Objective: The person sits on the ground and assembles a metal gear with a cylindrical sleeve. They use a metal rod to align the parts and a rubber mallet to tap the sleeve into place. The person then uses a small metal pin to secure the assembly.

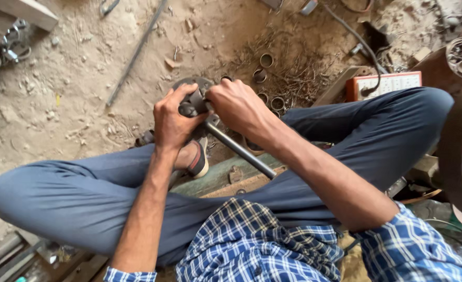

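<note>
The left hand (172,121) and right hand (236,107) were both clamped around a dark grey metal fitting (194,104) atop a long steel rod (239,150), above the sandalled foot (194,159). Short metal rings (266,60) crowded the far edge; bare sandy floor (79,94) lay open leftward.

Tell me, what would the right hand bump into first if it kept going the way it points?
The right hand points toward the left hand, close across the metal rod's end. It would probably meet that hand first.

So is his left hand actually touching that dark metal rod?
Touching. The head view shows the left hand wrapped around the top end of the dark metal rod, with the right hand gripping beside it.
</note>
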